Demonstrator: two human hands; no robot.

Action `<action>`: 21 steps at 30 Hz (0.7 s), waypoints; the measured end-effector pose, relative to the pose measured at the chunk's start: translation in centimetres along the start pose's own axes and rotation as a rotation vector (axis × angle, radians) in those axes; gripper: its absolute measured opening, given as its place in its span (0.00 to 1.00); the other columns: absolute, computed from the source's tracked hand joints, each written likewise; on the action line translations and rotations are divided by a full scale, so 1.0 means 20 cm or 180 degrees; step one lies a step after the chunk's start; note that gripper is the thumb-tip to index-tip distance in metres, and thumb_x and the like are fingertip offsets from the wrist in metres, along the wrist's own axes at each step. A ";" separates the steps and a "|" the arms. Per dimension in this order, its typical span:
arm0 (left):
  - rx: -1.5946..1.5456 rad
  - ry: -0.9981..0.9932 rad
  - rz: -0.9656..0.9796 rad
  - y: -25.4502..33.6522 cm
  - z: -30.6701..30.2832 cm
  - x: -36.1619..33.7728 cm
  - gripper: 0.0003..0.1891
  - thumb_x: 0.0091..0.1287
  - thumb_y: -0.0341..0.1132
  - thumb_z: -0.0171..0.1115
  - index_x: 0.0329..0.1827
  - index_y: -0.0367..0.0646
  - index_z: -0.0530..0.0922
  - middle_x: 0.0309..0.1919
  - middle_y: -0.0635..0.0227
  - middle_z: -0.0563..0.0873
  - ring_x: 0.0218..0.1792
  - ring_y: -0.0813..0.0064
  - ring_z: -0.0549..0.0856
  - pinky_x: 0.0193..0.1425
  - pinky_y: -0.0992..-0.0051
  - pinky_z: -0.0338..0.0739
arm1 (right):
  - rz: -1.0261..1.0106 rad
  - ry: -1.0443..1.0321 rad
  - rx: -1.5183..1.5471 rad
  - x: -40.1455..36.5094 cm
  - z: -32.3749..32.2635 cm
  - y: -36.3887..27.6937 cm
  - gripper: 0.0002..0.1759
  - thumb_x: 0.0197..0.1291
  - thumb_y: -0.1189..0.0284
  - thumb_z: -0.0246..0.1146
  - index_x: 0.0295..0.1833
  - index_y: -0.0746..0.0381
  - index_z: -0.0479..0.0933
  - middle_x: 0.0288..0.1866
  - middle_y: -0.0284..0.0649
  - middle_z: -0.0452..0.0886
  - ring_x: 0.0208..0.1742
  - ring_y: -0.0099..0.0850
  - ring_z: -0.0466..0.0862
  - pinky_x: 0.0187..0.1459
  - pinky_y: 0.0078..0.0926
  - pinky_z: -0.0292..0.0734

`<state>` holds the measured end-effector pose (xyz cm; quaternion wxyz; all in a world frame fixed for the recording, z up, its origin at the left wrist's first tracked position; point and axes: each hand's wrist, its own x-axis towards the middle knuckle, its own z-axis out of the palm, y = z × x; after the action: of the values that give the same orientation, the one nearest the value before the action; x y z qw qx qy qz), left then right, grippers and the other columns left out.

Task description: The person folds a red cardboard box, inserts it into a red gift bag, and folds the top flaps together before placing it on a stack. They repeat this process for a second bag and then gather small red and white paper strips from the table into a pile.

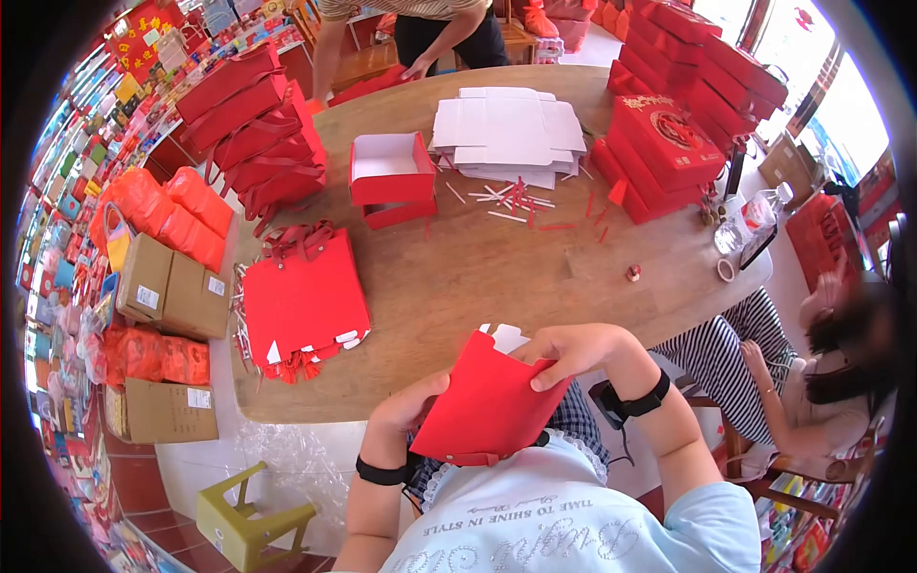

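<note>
Between my two hands, above my lap, is a red paper gift bag (482, 401) with white flaps showing at its far end and a red strap at the end near my shirt. My left hand (413, 401) grips its left edge, the fingers mostly hidden behind it. My right hand (573, 355) is closed on the upper right edge, thumb on the front face and fingers behind. On the table to the left lies a stack of flat red gift bags (304, 301) with red handles and white flap corners.
On the wooden table (458, 296) stand a pile of white flat cartons (511, 129), red open boxes (394, 177), upright red bags (258, 143), stacked red gift boxes (664, 143), scattered strips (516, 199) and a bottle (755, 218). A green stool (250, 516) is at left; people are opposite and at right.
</note>
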<state>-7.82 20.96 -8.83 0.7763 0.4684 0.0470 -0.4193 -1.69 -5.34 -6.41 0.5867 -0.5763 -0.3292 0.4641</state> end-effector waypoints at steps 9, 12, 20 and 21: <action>0.0259 0.0769 0.0513 0.02 -0.05 0.16 0.21 0.57 0.29 0.64 0.54 0.34 0.72 0.45 0.60 0.81 0.44 0.73 0.82 0.50 0.75 0.76 | 0.1169 0.1398 -0.1042 -0.11 0.04 -0.23 0.25 0.52 0.68 0.65 0.53 0.70 0.72 0.58 0.44 0.73 0.60 0.30 0.69 0.60 0.29 0.63; -0.0244 0.1361 0.1345 0.07 -0.05 0.13 0.17 0.55 0.25 0.65 0.48 0.34 0.74 0.42 0.61 0.83 0.40 0.74 0.83 0.47 0.75 0.78 | -0.0509 0.3455 -0.2266 -0.13 0.05 -0.14 0.33 0.50 0.68 0.67 0.60 0.69 0.65 0.55 0.43 0.74 0.58 0.30 0.71 0.60 0.29 0.65; 0.0482 0.1343 0.1906 0.10 0.00 0.12 0.17 0.55 0.23 0.65 0.48 0.36 0.74 0.42 0.64 0.82 0.42 0.76 0.82 0.48 0.75 0.77 | -0.0317 0.3328 0.0945 -0.13 0.11 0.15 0.17 0.54 0.77 0.64 0.49 0.72 0.73 0.44 0.40 0.80 0.44 0.23 0.79 0.46 0.22 0.75; 0.0594 0.1150 0.1965 0.09 0.01 0.12 0.18 0.55 0.22 0.65 0.50 0.36 0.73 0.43 0.65 0.82 0.43 0.76 0.81 0.50 0.75 0.76 | -0.0420 0.3355 0.1023 -0.13 0.11 0.15 0.13 0.55 0.79 0.62 0.47 0.72 0.74 0.40 0.38 0.81 0.40 0.22 0.80 0.43 0.19 0.75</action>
<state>-5.05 19.72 -8.49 0.7994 0.5957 0.0013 -0.0784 -5.06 -7.25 -8.80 0.7803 -0.6120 0.0485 0.1196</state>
